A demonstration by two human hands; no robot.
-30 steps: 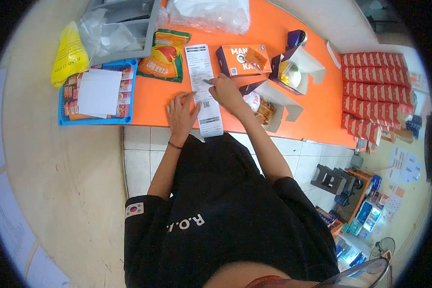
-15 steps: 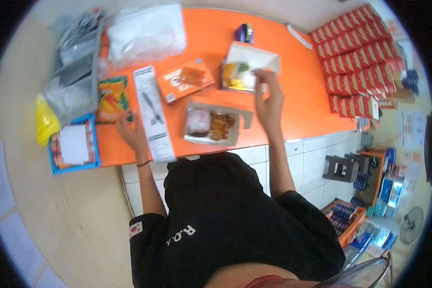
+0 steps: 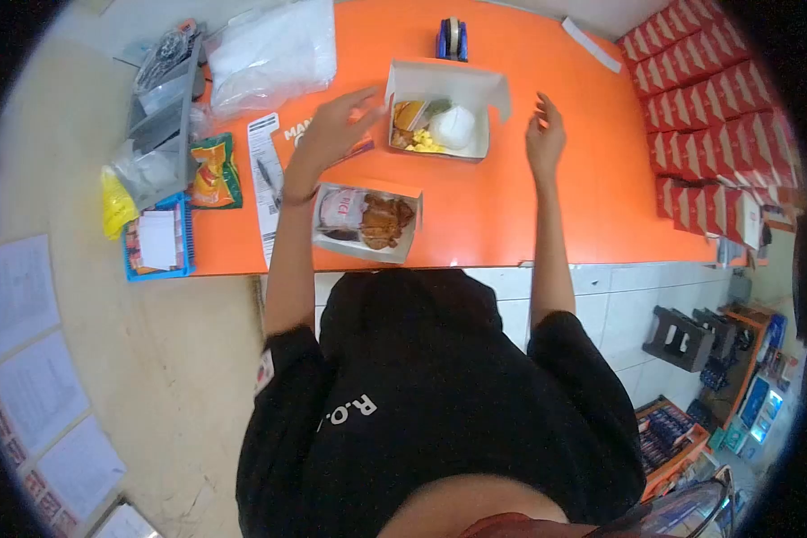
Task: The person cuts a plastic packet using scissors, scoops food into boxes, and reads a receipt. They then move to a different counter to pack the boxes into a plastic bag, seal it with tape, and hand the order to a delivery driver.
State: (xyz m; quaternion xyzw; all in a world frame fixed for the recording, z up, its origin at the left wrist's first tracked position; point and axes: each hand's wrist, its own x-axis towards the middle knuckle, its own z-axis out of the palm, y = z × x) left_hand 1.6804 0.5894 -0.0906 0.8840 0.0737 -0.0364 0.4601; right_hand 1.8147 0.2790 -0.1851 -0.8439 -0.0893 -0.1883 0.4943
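Note:
My left hand is open, fingers apart, above a closed orange box and just left of an open food box. That box holds a round of white rice, yellow pieces and a small packet. My right hand hangs over the orange table, right of this box, fingers spread and holding nothing. Nearer the table's front edge sits a second open box with browned meat and a white wrapped item. A long paper slip with a pen on it lies to the left.
An orange-green packet, a blue basket with papers, a grey tray and clear plastic bags are at the left. A tape dispenser stands at the back. Stacked red boxes fill the right side.
My left hand has moved from the orange-green packet over to the closed orange box. My right hand has come away from the rice box to its right. The camera view has shifted.

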